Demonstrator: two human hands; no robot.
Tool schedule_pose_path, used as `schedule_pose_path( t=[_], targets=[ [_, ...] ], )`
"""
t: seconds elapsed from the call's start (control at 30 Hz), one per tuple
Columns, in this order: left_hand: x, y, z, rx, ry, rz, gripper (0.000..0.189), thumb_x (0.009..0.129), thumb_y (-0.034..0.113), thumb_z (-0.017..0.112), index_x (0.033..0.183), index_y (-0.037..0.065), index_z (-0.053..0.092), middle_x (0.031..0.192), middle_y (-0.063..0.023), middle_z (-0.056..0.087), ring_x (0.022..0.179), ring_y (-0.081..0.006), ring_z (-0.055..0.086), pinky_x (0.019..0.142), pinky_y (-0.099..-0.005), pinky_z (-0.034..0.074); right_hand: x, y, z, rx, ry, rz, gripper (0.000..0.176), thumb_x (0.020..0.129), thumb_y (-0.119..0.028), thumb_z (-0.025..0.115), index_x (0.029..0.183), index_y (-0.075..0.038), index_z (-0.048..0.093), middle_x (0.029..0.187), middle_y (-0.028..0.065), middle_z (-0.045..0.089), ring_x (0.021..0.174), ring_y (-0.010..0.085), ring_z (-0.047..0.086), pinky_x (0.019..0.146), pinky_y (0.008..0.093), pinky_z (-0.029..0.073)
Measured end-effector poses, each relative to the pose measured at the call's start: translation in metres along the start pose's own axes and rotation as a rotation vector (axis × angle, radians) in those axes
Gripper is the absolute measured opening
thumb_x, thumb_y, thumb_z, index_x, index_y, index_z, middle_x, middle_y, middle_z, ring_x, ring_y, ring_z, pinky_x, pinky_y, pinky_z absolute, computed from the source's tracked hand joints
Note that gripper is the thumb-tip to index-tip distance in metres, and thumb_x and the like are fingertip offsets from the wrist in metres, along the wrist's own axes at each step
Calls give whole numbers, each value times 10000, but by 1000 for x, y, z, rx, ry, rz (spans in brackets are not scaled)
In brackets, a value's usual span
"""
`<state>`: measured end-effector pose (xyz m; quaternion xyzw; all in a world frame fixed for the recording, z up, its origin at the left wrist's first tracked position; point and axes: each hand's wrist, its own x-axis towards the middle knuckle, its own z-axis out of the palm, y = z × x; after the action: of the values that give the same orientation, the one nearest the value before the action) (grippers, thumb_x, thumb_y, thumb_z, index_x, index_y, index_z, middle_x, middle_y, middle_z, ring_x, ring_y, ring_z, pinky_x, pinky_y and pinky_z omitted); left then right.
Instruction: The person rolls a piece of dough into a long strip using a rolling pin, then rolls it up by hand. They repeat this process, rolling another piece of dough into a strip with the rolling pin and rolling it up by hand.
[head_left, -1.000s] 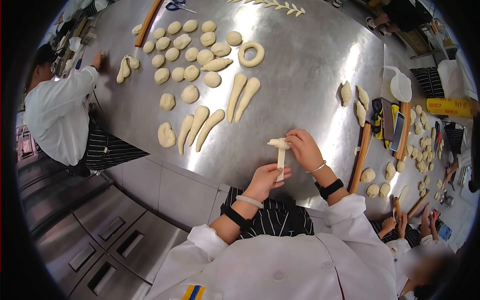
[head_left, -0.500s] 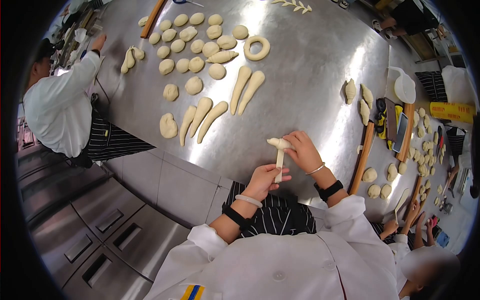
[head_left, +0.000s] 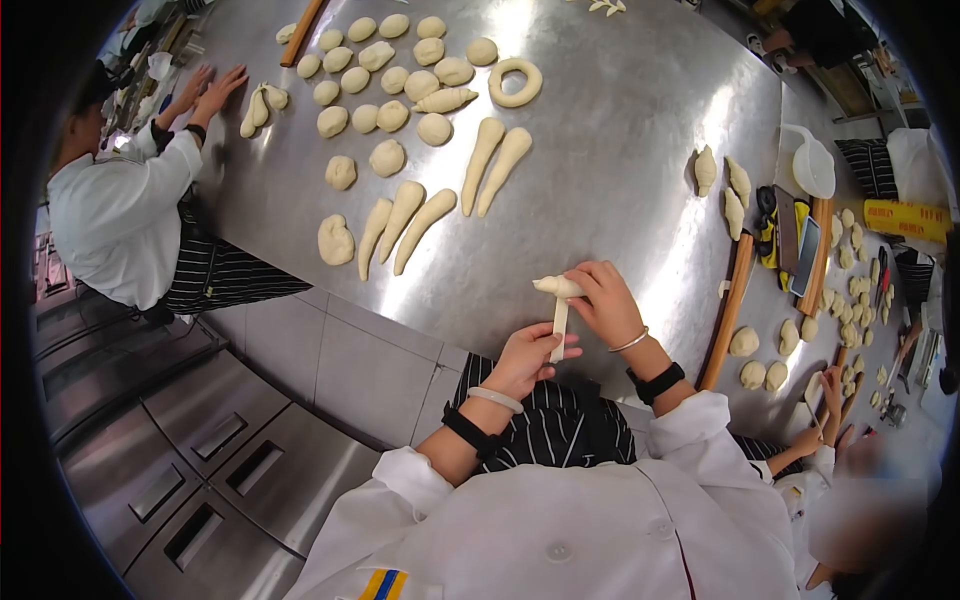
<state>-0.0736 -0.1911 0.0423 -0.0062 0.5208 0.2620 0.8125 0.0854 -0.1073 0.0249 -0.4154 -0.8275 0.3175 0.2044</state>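
Here we are at the near side of the counter (head_left: 600,190), with both hands on one piece of dough! The left hand (head_left: 522,362) has its fingers closed on the tail of the dough strip (head_left: 559,325), down at six o'clock; the right hand (head_left: 606,305) has its fingers pinched on the rolled end (head_left: 556,286), up at twelve. Whether that roll touches the metal, I cannot tell.

Now the danger! Pull too hard on that tail and the thin band could stretch or tear; pull off line and the coils could wander to one side. Press too firmly up top and the turns might flatten, while a loose grip could let it all slacken.

Watch the edge, too: it slants from nine o'clock down beneath the left hand and away towards five, so the tail sits close to the drop, and a slip there could send it onto the apron (head_left: 550,430).

Room? Plenty of bare metal from eleven round to one! Tighter at ten, where tapered dough pieces (head_left: 404,222) lie in a group, and a rolling pin (head_left: 727,315) bounds the right at three. The co-worker's hands (head_left: 218,95) are well apart, out at ten
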Motion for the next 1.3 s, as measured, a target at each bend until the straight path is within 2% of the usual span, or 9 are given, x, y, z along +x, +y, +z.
schedule_pose_path(
  t=[0.07,0.17,0.27,0.33,0.67,0.77,0.93,1.13,1.3],
  targets=[
    [2,-2,1,26,10,0,224,944,147,497,1138,52,556,1052,-37,644,957,-128,634,570,-222,478,-2,-3,-1,-8,5,-10,358,684,-30,684,1032,-44,598,1005,92,553,929,290,523,792,370,449],
    [3,-4,0,75,54,-1,237,949,160,500,1157,48,526,1131,-63,621,1029,-153,619,578,-194,471,-7,-6,-1,29,10,-37,352,687,-18,673,1029,-47,600,1028,90,559,930,287,523,796,373,449],
    [3,-3,1,20,58,-5,245,958,175,478,1168,57,520,1152,-64,612,1048,-149,607,647,-231,488,-14,-2,2,43,-12,-63,359,686,-13,669,1036,-43,595,1039,92,561,933,291,523,803,378,448],
    [1,-5,1,-9,38,-14,250,963,185,460,1173,67,522,1170,-59,604,1071,-148,591,705,-274,491,-16,-7,3,16,5,-34,377,683,-14,669,1051,-38,590,1038,93,555,941,297,522,816,378,444],
    [-3,-4,-10,-56,-31,-11,259,955,167,438,1182,78,525,1189,-49,596,1086,-151,582,748,-294,486,-27,-21,13,25,-30,125,460,641,-8,702,1087,-9,591,1041,99,537,979,294,513,837,374,440],
    [1,-8,-16,-71,-95,-11,271,956,160,423,1198,77,514,1215,-48,582,1113,-153,570,759,-294,494,-33,-29,14,68,4,157,398,686,-2,680,1075,-21,599,1044,107,547,945,290,522,822,354,456],
    [-1,-8,-21,-147,-180,29,309,963,144,399,1242,33,470,1246,-80,553,1158,-189,545,827,-329,520,-36,-23,19,16,19,146,337,705,2,646,1039,-23,613,955,95,564,909,288,533,808,365,447],
    [-2,-6,-22,-295,-262,33,298,965,114,399,1213,-38,460,1210,-132,548,1130,-232,549,950,-414,483,-34,-30,20,17,34,128,312,694,-6,653,1003,-32,616,993,94,564,916,292,532,812,377,443],
    [2,-11,-27,-372,-272,7,262,953,95,420,1175,-33,475,1163,-122,559,1084,-222,566,972,-444,467,-38,-31,20,8,-25,105,346,677,-22,677,1015,-35,602,1013,95,569,935,295,534,816,384,441]
  ],
)
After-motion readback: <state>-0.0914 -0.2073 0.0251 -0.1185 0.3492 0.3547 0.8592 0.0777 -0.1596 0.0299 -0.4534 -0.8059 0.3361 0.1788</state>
